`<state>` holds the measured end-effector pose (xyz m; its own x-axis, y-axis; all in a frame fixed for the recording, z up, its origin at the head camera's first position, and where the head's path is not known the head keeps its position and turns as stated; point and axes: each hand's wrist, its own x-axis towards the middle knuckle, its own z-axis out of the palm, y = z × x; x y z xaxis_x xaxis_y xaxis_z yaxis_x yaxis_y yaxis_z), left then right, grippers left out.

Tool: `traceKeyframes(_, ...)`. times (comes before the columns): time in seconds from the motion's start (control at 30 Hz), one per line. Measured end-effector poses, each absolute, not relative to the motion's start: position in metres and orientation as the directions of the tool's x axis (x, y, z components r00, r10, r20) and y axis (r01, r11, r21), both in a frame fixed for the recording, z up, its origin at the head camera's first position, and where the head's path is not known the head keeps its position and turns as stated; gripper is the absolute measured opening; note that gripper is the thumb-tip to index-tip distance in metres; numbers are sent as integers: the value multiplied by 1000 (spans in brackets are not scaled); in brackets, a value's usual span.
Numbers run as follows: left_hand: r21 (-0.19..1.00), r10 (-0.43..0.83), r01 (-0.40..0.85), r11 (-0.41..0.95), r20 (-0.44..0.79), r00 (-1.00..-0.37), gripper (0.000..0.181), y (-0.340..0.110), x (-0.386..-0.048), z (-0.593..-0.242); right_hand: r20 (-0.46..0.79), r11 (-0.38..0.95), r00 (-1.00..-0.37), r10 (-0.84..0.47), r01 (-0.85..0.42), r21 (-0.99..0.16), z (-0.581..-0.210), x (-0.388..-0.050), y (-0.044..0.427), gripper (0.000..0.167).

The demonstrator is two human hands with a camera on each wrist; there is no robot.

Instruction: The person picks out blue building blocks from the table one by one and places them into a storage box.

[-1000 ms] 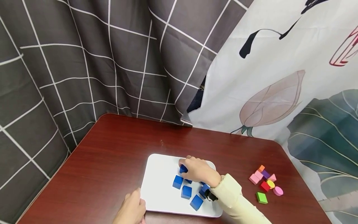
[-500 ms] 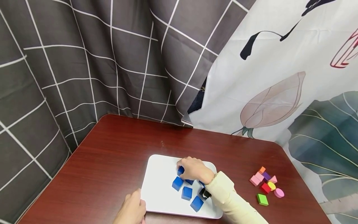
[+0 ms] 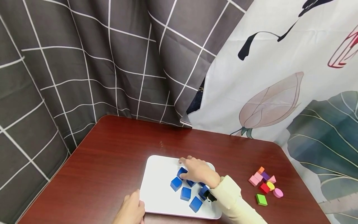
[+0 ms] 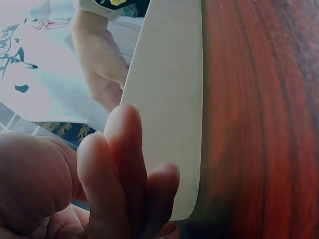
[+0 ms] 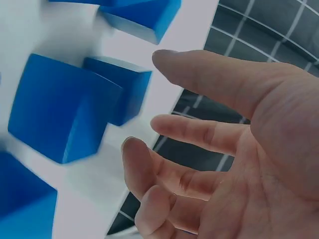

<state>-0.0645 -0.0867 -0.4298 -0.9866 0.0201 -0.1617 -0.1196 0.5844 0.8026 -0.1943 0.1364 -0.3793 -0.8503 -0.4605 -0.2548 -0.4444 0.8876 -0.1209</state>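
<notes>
A white tray lies on the table with several blue cubes on its right half. My right hand reaches over the far part of the tray, fingers spread and nothing between them. Beside its thumb sits one blue cube; in the right wrist view a gap shows between the thumb tip and the nearest blue block. Other cubes are partly hidden under the right hand and wrist. At the tray's near left corner my left hand holds the edge, its fingers against the pale side wall.
To the right of the tray, a loose group of coloured blocks lies on the red-brown table, among them a green block, a red block and a pink disc. A dark checked curtain hangs behind.
The right hand has let go of a blue cube, which now stands on the tray by the others, and its fingers have spread. The left hand stays at the tray's edge.
</notes>
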Motion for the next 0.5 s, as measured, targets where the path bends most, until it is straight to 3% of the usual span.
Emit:
traceKeyframes(0.27,785,3,-150,601,-190,-982,27,-90,-64,-431,-208,901,-887,-413,-365,-233,-367,-179,168,45)
traceKeyframes(0.5,793,13,-126,597,-167,-986,13,-93,-63,-432,-129,920,-949,-289,-237,-312,-367,-164,210,40)
